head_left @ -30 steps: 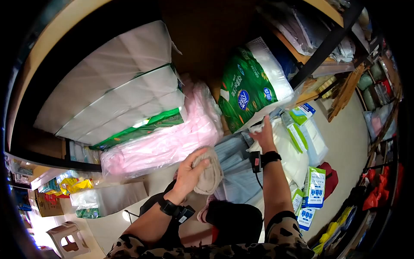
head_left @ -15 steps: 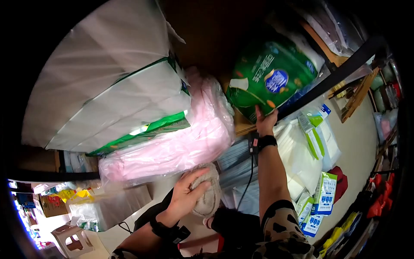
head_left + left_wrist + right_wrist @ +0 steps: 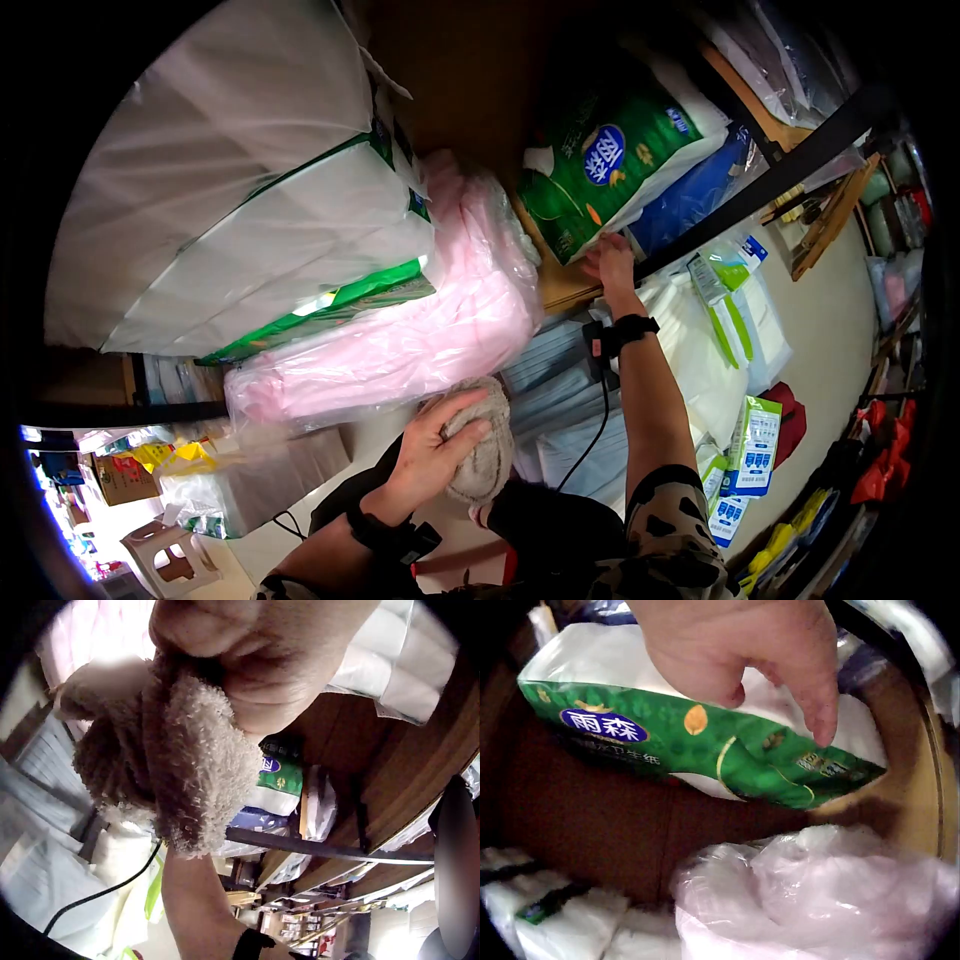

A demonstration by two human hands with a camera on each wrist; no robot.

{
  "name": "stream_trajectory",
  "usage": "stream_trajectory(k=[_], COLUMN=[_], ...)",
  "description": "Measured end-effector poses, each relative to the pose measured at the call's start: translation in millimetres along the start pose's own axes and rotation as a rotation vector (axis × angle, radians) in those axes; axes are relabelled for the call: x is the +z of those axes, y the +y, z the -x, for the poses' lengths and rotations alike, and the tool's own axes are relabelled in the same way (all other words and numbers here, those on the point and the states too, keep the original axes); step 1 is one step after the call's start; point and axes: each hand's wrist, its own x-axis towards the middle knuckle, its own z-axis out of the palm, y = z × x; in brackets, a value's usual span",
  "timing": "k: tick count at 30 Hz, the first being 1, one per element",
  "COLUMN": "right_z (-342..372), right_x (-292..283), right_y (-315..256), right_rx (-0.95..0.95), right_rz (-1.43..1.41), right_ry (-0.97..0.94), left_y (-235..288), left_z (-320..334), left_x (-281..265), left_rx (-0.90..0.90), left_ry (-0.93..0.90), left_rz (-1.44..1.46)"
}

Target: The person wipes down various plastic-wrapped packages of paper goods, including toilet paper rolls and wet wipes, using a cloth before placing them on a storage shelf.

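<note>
A folded beige fluffy cloth (image 3: 484, 450) is gripped in my left hand (image 3: 425, 455), thumb lying across it. The left wrist view shows the same cloth (image 3: 199, 765) bunched below the fist. My right hand (image 3: 612, 264) is at the near lower edge of a green-and-white pack of toilet paper (image 3: 625, 165) on the wooden shelf. In the right wrist view its index finger reaches down straight against the pack (image 3: 682, 742), thumb bent beside it. Left of the pack lies a pink bundle in clear plastic (image 3: 440, 310).
A large white paper pack (image 3: 260, 260) fills the shelf's left side. A blue package (image 3: 695, 195) lies behind a dark shelf bar (image 3: 770, 175). Below are grey-blue folded packs (image 3: 565, 400), white bags (image 3: 690, 350) and green-labelled packs (image 3: 752, 445). A plastic stool (image 3: 170, 558) stands lower left.
The toilet paper pack has turned and moved farther onto the shelf, with my right hand following its near edge. The blue package beside it shows more. The left hand keeps hold of the cloth.
</note>
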Motion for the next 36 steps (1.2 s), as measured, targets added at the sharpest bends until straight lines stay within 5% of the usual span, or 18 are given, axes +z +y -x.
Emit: stream_trajectory(k=[6,12,15,21,23,24,27,31,33,34,36], right_z=[33,74,162,350,393,409,454,490,506,511,528], right_x=[-8,-20,-14,4,9,13,19,15,7,2,-7], right_y=[-33,-33,-53,-81,-78,-71,-68,-60,-56,-56,-60], right_rx=[-0.197,-0.087,0.034,-0.032,0.03,0.01,0.076,0.159,0.207,0.215,0.247], right_rz=[0.157,0.048,-0.071,0.202,-0.068,-0.165,-0.341,-0.313,-0.317,-0.338,-0.395], right_ry=[-0.05,-0.18,-0.573,-0.692,-0.724,-0.708,-0.684,-0.691,-0.708,-0.735,-0.771], left_y=[-3,-19,7,52,68,60,62,95,66,82,45], left_z=[0,6,17,62,88,99,142,218,246,268,288], left_x=[7,8,3,-4,-5,-7,-13,-62,-93,-116,-176], left_rx=[0.0,-0.009,-0.038,0.024,0.01,0.002,0.218,0.015,0.273,0.115,0.201], left_ry=[-0.041,0.001,0.083,0.073,-0.019,-0.047,-0.089,-0.187,0.073,0.127,0.36], left_rz=[-0.016,0.034,0.241,0.363,0.421,0.169,0.133,-0.043,-0.347,-0.411,-0.626])
